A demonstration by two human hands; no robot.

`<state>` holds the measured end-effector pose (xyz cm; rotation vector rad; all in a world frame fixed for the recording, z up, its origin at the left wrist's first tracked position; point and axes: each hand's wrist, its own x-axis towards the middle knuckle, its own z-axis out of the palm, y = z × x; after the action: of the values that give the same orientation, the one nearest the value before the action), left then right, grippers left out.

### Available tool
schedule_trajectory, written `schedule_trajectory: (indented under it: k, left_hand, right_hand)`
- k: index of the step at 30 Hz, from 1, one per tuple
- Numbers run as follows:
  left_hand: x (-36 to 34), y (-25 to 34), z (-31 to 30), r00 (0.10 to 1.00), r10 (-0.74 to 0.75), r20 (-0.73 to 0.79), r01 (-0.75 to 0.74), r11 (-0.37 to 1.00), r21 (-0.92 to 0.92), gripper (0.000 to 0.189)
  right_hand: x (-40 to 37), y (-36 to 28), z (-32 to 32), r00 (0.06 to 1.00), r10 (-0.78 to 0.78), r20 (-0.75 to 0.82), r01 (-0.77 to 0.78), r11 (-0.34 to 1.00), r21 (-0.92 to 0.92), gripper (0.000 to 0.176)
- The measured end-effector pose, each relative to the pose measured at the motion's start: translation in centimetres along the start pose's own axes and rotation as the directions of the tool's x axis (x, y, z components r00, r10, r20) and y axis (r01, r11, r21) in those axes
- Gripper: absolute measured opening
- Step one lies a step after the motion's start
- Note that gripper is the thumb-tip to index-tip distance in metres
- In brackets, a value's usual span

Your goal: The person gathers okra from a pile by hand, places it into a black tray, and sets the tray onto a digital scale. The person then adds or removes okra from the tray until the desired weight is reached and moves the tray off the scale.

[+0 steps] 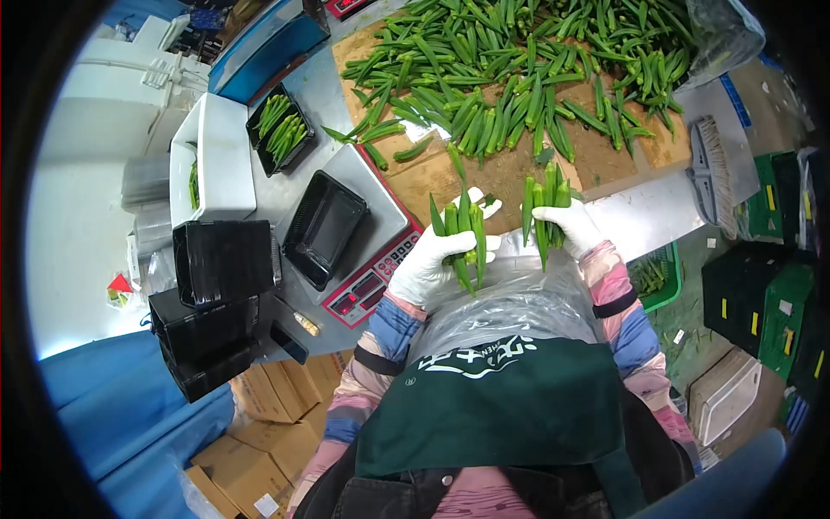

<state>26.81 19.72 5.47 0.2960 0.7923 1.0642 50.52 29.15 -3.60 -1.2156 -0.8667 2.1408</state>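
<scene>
My left hand point(430, 262), in a white glove, is closed around a bunch of okra point(464, 232) held upright over my lap edge. Close by on the right, my gloved right hand point(574, 228) grips a second okra bunch point(542, 212). Both bunches are near the front edge of the table, just short of a large okra pile point(519, 86) spread on brown cardboard point(618, 164). To the left, a black plastic tray point(324, 227) rests on a scale point(380, 173) with a red rim and lit red digits. Nothing shows inside that tray.
A black tray with okra point(281, 130) stands behind the scale, beside a white bin point(226, 156). Stacked black trays point(223, 259) and a phone point(289, 342) are at the left. A brush point(711, 173) lies right; a green basket point(661, 277) stands below the table.
</scene>
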Motion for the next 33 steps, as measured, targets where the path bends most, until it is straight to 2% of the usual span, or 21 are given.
schedule_trajectory:
  k: [2,6,9,12,13,15,17,20,21,22,23,25,27,28,29,31,32,33]
  left_hand:
    - [-0.3,0.1,-0.3,1.000,0.008,-0.013,-0.008,1.000,0.003,0.078]
    - [-1.5,0.4,-1.6,1.000,0.022,-0.009,-0.022,0.999,0.024,0.076]
    - [-3.0,1.3,-2.1,1.000,0.006,-0.022,-0.006,1.000,-0.005,0.078]
    - [-4.4,2.5,-1.7,0.999,-0.039,0.022,0.038,0.999,0.014,0.079]
    - [-4.8,2.9,-1.7,0.997,-0.054,0.046,0.053,0.998,0.030,0.079]
    - [-5.4,3.1,-2.4,0.997,-0.039,0.068,0.038,0.999,0.006,0.079]
    - [-5.6,3.2,-3.5,0.996,-0.007,0.086,0.009,1.000,-0.018,0.078]
    - [-6.8,5.6,-3.8,0.995,0.089,-0.035,-0.084,0.990,0.114,0.075]
    - [-7.2,6.7,-4.4,0.989,0.141,-0.055,-0.130,0.978,0.161,0.068]
    - [-7.7,8.0,-5.3,0.976,0.200,-0.085,-0.174,0.952,0.250,0.065]
    - [-8.2,9.4,-6.2,0.960,0.260,-0.106,-0.211,0.917,0.339,0.063]
    - [-9.6,12.3,-7.4,0.931,0.323,-0.170,-0.205,0.848,0.488,0.058]
    - [-10.5,14.6,-8.2,0.915,0.333,-0.227,-0.172,0.833,0.526,0.056]
    - [-10.8,15.4,-9.2,0.911,0.339,-0.235,-0.153,0.807,0.570,0.051]
    - [-10.8,16.1,-10.5,0.899,0.410,-0.153,-0.213,0.716,0.665,0.047]
    - [-10.2,16.9,-13.1,0.875,0.434,-0.215,-0.155,0.671,0.725,0.046]
    - [-10.0,16.9,-13.7,0.862,0.465,-0.201,-0.095,0.538,0.838,0.053]
    - [-9.9,16.7,-14.1,0.860,0.451,-0.239,-0.060,0.554,0.830,0.055]
  right_hand:
    - [-0.9,-0.6,1.5,0.998,0.029,0.055,-0.030,0.999,0.015,0.025]
    - [-0.9,-0.3,5.1,0.988,0.034,0.147,-0.018,0.993,-0.115,0.029]
    - [-0.7,-0.2,7.1,0.958,0.011,0.286,-0.018,1.000,0.022,0.030]
    - [0.6,0.5,7.2,0.963,0.195,0.185,-0.227,0.959,0.172,0.028]
    - [1.8,1.6,6.6,0.976,0.152,0.154,-0.186,0.952,0.243,0.026]
    - [2.4,2.1,5.7,0.987,0.152,0.050,-0.160,0.959,0.234,0.027]
    - [1.9,2.0,6.3,0.990,0.109,0.086,-0.121,0.981,0.151,0.028]
    - [0.8,0.4,9.9,0.977,0.076,0.200,-0.090,0.994,0.061,0.029]
    - [0.8,0.3,11.4,0.967,0.071,0.246,-0.082,0.996,0.036,0.029]
    - [1.1,0.2,12.7,0.930,0.122,0.347,-0.140,0.990,0.028,0.030]
    - [1.3,0.1,14.6,0.916,0.139,0.375,-0.150,0.989,-0.002,0.031]
    - [1.6,-0.6,19.0,0.893,0.175,0.414,-0.180,0.983,-0.029,0.031]
    - [3.4,0.6,23.3,0.879,0.142,0.455,-0.162,0.987,0.004,0.032]
    - [4.3,1.5,25.9,0.890,0.057,0.452,-0.122,0.986,0.116,0.037]
    - [4.9,2.0,28.4,0.898,-0.026,0.438,-0.081,0.971,0.225,0.042]
    - [5.2,1.6,31.4,0.873,-0.055,0.484,-0.104,0.950,0.295,0.055]
    - [4.9,1.3,31.9,0.898,0.054,0.436,-0.174,0.955,0.240,0.060]
    - [4.8,1.3,31.7,0.933,0.062,0.354,-0.118,0.983,0.140,0.060]
